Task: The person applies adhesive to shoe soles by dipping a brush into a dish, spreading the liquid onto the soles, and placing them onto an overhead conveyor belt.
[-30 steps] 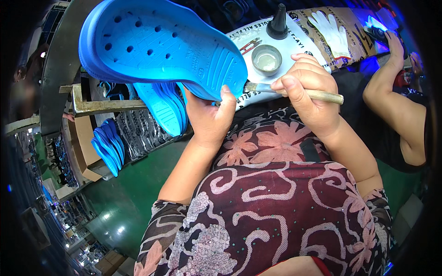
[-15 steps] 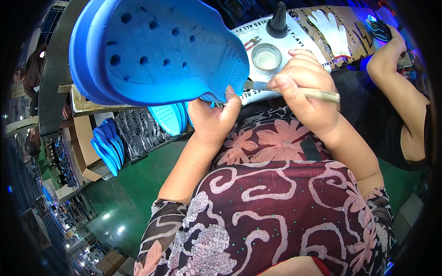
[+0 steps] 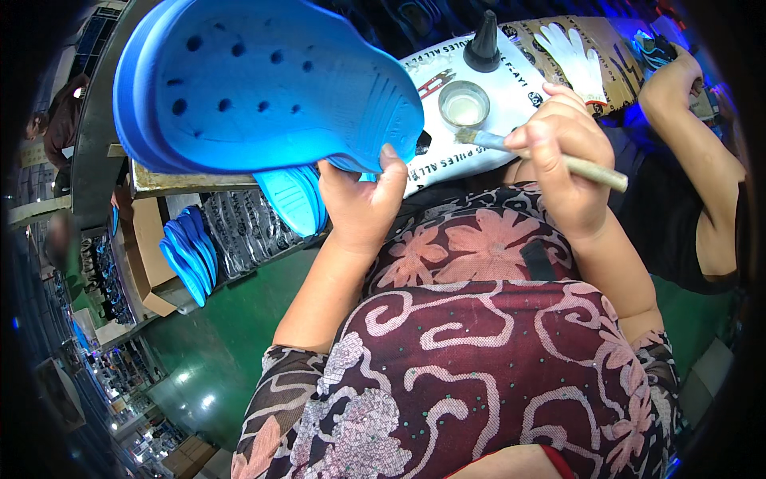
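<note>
A large blue foam clog (image 3: 239,88), with round holes through it, is gripped at its narrower near-right end by my left hand (image 3: 363,195), thumb on the near edge. In my right hand (image 3: 570,160), closed round the handle, is a paintbrush (image 3: 586,170). Its bristles point left and sit just below a small round glass jar (image 3: 463,105) holding a pale liquid; whether they touch anything I cannot tell. Between the brush and the clog there is a gap. A black cone-shaped bottle (image 3: 483,46) stands behind the jar on a white printed sheet (image 3: 511,88).
Several blue clog pieces (image 3: 291,199) lie under the held clog, and more blue pieces (image 3: 190,247) by a cardboard box (image 3: 148,239). A white glove (image 3: 573,64) rests on brown taped cardboard (image 3: 618,60). At the right, another person's arm (image 3: 686,120) reaches in.
The brush in my right hand has moved right, away from the clog's end toward the jar. My left hand and the clog have shifted slightly left.
</note>
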{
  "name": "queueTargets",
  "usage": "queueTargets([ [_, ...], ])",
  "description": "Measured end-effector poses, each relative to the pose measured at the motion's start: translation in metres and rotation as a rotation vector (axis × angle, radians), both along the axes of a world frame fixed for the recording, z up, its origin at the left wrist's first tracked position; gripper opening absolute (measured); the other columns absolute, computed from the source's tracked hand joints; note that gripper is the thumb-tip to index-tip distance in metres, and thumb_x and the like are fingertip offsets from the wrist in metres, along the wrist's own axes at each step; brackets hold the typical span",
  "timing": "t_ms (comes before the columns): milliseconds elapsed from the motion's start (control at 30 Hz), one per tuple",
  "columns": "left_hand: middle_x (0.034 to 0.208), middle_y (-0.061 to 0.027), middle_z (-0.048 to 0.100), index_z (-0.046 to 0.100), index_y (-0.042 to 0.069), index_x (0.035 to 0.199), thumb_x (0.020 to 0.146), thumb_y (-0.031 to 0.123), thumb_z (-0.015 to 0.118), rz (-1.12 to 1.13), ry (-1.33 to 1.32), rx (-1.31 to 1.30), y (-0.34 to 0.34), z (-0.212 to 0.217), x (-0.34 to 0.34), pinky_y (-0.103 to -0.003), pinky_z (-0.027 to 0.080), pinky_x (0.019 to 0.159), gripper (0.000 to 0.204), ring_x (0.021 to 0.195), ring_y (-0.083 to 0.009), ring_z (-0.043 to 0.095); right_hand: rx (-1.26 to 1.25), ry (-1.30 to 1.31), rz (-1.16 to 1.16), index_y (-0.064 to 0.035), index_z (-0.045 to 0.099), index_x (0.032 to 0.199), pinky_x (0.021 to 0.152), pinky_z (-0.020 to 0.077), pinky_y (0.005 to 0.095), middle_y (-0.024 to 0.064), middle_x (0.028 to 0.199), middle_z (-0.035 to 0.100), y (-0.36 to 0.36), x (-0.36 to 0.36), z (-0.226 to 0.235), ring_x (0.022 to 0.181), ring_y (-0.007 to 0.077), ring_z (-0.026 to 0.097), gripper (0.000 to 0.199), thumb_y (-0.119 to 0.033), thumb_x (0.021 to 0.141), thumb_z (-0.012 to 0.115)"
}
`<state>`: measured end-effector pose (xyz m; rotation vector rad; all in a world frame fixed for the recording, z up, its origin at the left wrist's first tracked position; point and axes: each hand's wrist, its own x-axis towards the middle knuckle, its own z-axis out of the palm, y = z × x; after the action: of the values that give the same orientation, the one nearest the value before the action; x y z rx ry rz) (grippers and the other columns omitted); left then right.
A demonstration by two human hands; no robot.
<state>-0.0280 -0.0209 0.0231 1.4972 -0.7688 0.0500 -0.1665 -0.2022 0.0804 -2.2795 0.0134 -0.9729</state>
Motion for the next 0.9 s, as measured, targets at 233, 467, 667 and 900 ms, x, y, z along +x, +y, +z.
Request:
queueTargets([
  [233,0.12,-0.0141,0.05,0.035,-0.001,0.127,0.085,0.009,0.058,-0.015,0.338,0.074,0.003,0.019,-0.001,-0.036,0.042,0.095,0.048,0.109,-0.0211,0.052,0.791,-0.067,-0.068,0.0028,0.064,0.077,0.067,0.0418,0.0248,0.0082,0.075,0.062,-0.01,-0.012,-0.025,0.066,0.0118,0.053,0.035,-0.024,0.096,0.05],
  [467,0.097,-0.0129,0.06,0.049,0.002,0.107,0.084,0.009,0.056,-0.184,1.114,-0.129,0.006,0.036,0.0,-0.027,0.054,0.056,0.025,0.068,-0.0233,0.062,1.066,-0.105,-0.183,0.0016,0.064,0.078,0.069,0.0409,0.0248,0.0075,0.075,0.061,-0.02,-0.012,-0.041,0.068,0.0118,0.052,0.038,-0.03,0.095,0.051],
  [667,0.084,-0.0122,0.061,0.049,0.001,0.102,0.082,0.01,0.06,-0.232,1.442,-0.164,0.002,0.035,0.003,-0.023,0.054,0.05,0.024,0.061,-0.0225,0.06,1.078,-0.091,-0.203,0.0008,0.064,0.076,0.07,0.0401,0.025,0.0074,0.072,0.059,-0.022,-0.02,-0.048,0.068,0.0121,0.051,0.04,-0.031,0.095,0.051],
  [900,0.093,-0.0154,0.062,0.052,-0.002,0.106,0.083,0.007,0.056,-0.219,1.44,-0.133,-0.006,0.044,0.006,-0.024,0.057,0.058,0.024,0.074,-0.0246,0.065,1.091,-0.095,-0.231,0.0005,0.063,0.077,0.07,0.0397,0.0255,0.0073,0.072,0.058,-0.028,-0.025,-0.051,0.068,0.012,0.051,0.039,-0.031,0.096,0.049],
])
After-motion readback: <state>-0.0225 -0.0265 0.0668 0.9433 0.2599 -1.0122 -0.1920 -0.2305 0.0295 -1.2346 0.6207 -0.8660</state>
